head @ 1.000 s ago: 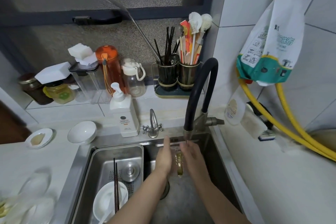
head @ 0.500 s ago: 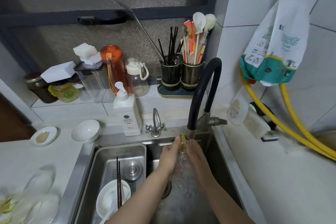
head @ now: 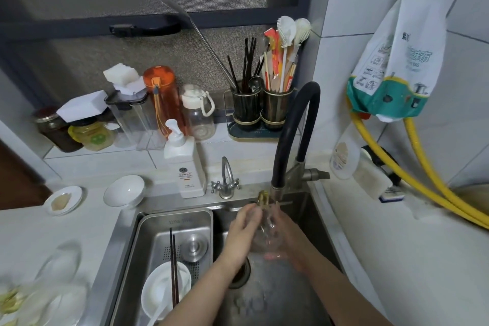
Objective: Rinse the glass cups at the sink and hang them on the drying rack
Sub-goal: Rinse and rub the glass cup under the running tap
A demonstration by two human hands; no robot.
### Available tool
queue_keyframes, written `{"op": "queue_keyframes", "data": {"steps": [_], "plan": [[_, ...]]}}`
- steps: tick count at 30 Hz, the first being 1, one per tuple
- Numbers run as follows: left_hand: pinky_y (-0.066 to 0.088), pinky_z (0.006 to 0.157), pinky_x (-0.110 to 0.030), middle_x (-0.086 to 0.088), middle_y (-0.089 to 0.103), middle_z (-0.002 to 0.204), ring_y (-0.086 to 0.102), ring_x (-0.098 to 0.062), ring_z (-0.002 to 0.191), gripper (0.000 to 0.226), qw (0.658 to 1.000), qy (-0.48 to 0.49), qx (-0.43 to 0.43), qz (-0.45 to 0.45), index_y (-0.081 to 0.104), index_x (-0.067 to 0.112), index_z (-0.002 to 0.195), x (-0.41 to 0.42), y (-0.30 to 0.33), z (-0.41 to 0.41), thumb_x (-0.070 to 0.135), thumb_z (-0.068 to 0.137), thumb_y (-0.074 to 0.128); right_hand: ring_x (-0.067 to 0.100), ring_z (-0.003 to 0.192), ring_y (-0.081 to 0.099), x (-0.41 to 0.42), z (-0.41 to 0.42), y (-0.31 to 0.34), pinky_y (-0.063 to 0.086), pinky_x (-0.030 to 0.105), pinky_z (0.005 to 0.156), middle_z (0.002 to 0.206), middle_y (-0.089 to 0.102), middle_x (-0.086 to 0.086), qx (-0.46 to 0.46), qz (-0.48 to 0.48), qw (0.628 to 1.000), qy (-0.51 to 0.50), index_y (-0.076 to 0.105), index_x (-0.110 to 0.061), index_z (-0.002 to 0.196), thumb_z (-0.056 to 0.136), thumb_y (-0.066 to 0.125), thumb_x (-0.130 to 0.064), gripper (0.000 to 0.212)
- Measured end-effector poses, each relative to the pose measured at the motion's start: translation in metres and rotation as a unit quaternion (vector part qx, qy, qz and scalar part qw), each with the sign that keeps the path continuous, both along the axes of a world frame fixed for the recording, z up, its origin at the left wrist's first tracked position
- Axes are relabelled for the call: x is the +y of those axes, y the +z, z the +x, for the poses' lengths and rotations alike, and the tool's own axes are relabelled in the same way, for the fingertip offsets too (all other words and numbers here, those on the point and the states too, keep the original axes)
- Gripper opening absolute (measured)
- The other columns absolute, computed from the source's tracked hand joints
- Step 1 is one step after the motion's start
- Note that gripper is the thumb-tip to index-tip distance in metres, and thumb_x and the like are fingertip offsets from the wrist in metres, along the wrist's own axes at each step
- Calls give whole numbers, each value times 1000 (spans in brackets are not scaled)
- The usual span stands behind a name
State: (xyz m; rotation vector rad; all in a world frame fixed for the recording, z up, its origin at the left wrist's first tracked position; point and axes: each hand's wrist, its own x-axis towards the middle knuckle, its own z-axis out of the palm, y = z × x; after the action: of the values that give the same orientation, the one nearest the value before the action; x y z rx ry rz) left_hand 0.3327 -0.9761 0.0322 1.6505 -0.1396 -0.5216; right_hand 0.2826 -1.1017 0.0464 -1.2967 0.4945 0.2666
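Note:
A clear glass cup with a golden handle at its top is held over the sink, right under the black faucet spout. My left hand grips its left side and my right hand cups its right side and bottom. Water wets the sink floor below. Blurred clear glassware stands at the lower left on the counter; a drying rack is not clearly visible.
A steel basin insert in the sink's left half holds a white bowl with dark chopsticks across it. A soap dispenser, small tap, white bowl and saucer line the sink's back. Yellow hoses run along the right wall.
The cup has been raised and turned between my hands, its golden handle now up by the spout. The view has shifted slightly.

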Motion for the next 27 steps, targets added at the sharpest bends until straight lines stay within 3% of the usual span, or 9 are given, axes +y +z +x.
{"op": "queue_keyframes", "data": {"steps": [3, 5, 7, 10, 12, 16, 20, 24, 27], "plan": [[45, 93, -27, 2, 62, 119, 59, -12, 106, 42, 998, 11, 10, 67, 57, 27, 117, -2, 5, 11, 57, 88, 52, 17, 103, 63, 3, 0, -5, 61, 42, 72, 124, 54, -8, -18, -81, 997, 3, 54, -39, 118, 88, 63, -24, 35], [43, 103, -34, 4, 55, 126, 55, -12, 115, 63, 991, -25, -26, 129, 55, 28, 126, -3, 8, 14, 72, 81, 49, 21, 92, 69, 1, 4, -9, 61, 42, 65, 118, 61, 3, 8, -144, 989, 32, 57, -34, 118, 81, 64, -10, 45], [39, 109, -36, 7, 46, 136, 48, -9, 123, 80, 983, -79, -58, 157, 49, 32, 134, -1, 8, 13, 84, 73, 46, 23, 84, 69, -6, 8, -2, 61, 44, 66, 103, 65, 8, 16, -258, 963, 75, 61, -20, 113, 80, 57, -3, 38], [25, 115, -30, 12, 37, 137, 34, -3, 129, 78, 981, -124, -72, 130, 39, 30, 143, 3, 11, 8, 72, 78, 48, 23, 87, 64, -17, 15, 6, 57, 35, 75, 96, 62, 6, 54, -410, 900, 137, 57, -7, 109, 88, 56, -9, 22], [28, 115, -32, 14, 43, 136, 39, -3, 128, 75, 986, -103, -63, 114, 45, 35, 137, 5, 11, 7, 77, 75, 49, 24, 91, 66, -17, 18, 9, 53, 32, 80, 95, 66, 8, 60, -479, 860, 164, 60, -7, 101, 92, 53, -17, 16], [40, 104, -34, 16, 63, 114, 56, -6, 111, 60, 980, -55, -85, 172, 60, 39, 113, 5, 13, 13, 80, 75, 37, 17, 44, 61, -14, 18, 9, 54, 29, 58, 54, 62, 6, 59, -418, 898, 125, 50, -18, 69, 98, 40, -39, 38], [38, 105, -38, 7, 61, 122, 52, -16, 117, 66, 940, -41, -250, 231, 57, 32, 123, 4, 14, 14, 74, 86, 22, 8, 34, 53, -13, 20, 8, 55, 29, 66, 43, 58, 4, 72, -426, 892, 131, 55, -13, 59, 100, 34, -30, 50], [17, 117, -25, 15, 27, 146, 19, -3, 138, 85, 912, -154, -302, 233, 20, 27, 149, 10, 16, 3, 66, 81, 54, 15, 47, 55, -16, 27, 10, 50, 26, 50, 54, 59, 2, 115, -399, 899, 139, 66, -2, 80, 96, 44, -24, 34], [15, 117, -22, 15, 20, 148, 15, -2, 139, 118, 894, -196, -307, 262, 8, 29, 150, 20, 13, 8, 63, 61, 76, 9, 40, 51, -18, 25, 17, 41, 19, 45, 43, 54, -2, 119, -418, 882, 183, 60, -9, 60, 86, 53, -15, 28]]}}
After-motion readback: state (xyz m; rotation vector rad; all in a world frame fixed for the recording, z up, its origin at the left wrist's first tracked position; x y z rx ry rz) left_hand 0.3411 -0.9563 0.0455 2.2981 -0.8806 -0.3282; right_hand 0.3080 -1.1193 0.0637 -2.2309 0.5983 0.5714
